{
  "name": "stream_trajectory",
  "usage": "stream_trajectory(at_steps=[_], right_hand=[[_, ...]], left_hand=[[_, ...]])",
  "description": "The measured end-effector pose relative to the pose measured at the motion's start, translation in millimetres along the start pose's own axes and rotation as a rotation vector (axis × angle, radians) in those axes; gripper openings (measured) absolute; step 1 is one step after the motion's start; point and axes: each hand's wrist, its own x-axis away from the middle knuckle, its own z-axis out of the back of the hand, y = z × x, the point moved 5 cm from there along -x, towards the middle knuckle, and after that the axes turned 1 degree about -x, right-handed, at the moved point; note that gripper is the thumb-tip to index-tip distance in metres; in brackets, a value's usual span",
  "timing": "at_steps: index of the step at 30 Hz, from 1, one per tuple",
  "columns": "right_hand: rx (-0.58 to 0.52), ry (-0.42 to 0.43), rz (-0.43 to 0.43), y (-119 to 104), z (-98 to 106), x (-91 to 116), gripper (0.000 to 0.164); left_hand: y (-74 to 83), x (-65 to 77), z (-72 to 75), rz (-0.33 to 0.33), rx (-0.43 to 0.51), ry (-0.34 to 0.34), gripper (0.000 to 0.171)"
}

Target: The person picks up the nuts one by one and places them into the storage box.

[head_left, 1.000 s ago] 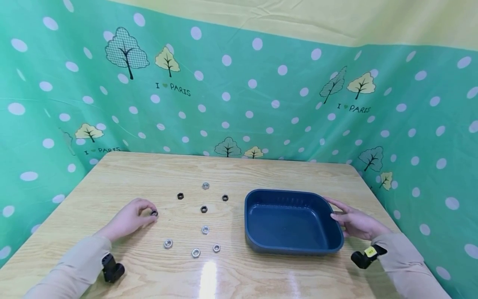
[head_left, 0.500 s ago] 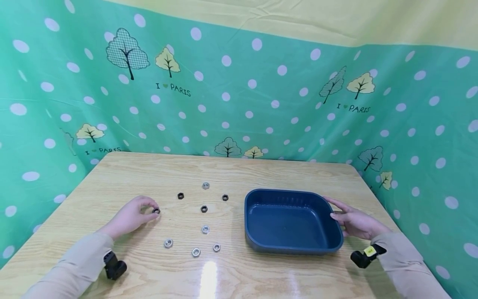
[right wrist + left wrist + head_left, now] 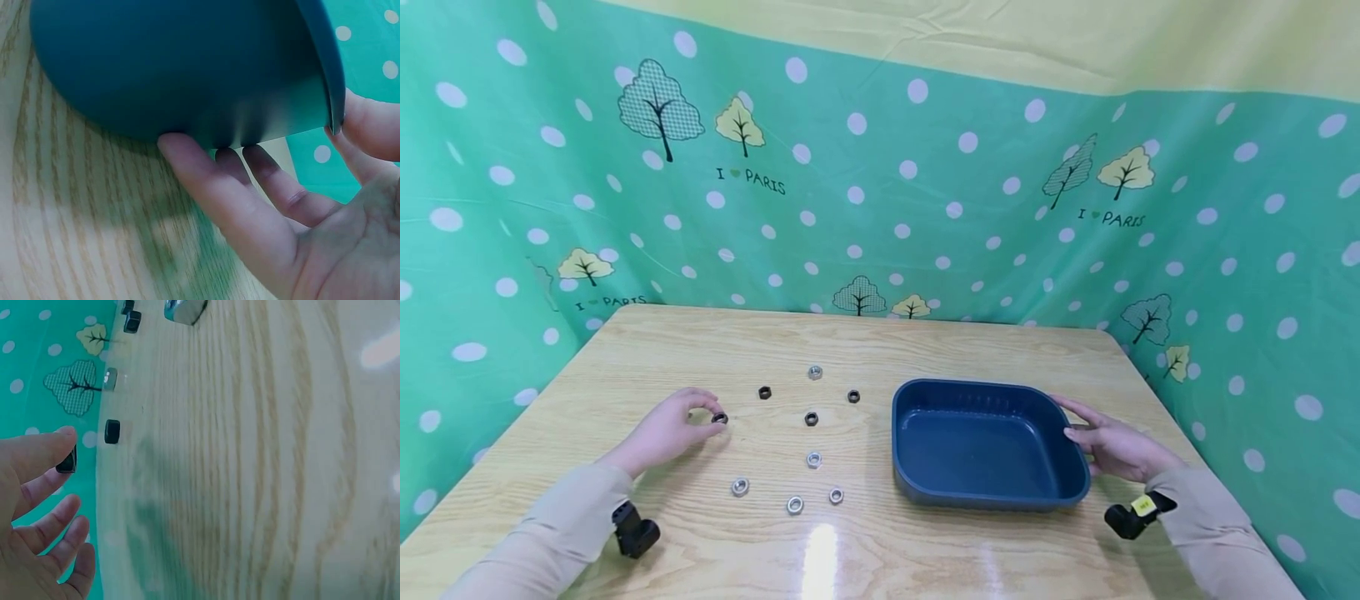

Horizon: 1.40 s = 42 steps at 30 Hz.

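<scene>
My left hand (image 3: 668, 425) pinches a black hex nut (image 3: 720, 418) between thumb and forefinger, a little above the table at left. In the left wrist view the same black hex nut (image 3: 67, 461) shows at the fingertips, the other fingers loosely bent. At right, my right hand (image 3: 1116, 446) holds the end of a dark blue rectangular bin (image 3: 992, 502). The right wrist view has the thumb at the bin's rim (image 3: 336, 81) and the other fingers against its outer wall. No nut shows inside the bin.
Between left hand and bin lie black nuts (image 3: 812, 419) and silver nuts (image 3: 814, 459), several in all, spread over the wooden table (image 3: 985, 558). A green dotted curtain (image 3: 917, 200) hangs behind the table and along its sides.
My left hand has shifted slightly right and toward the far side, carrying the black hex nut. The right hand and the bin have stayed in place.
</scene>
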Motion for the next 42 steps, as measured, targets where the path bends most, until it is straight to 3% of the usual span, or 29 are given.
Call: stream_trajectory(at_steps=[22,30,42], right_hand=[[-0.031,-0.007,0.003,1.1,-0.4,1.1,0.056],[-0.007,0.012,-0.015,-2.3,-1.6,-0.8,0.07],[-0.002,0.027,-0.016,0.9,0.8,-2.7,0.07]], left_hand=[[46.5,-11.3,-4.7,-0.099,0.059,0.031,0.016],[63.7,-19.1,-5.2,-0.128,0.089,0.031,0.018],[88.8,-33.1,-13.1,-0.16,0.125,0.012,0.016]])
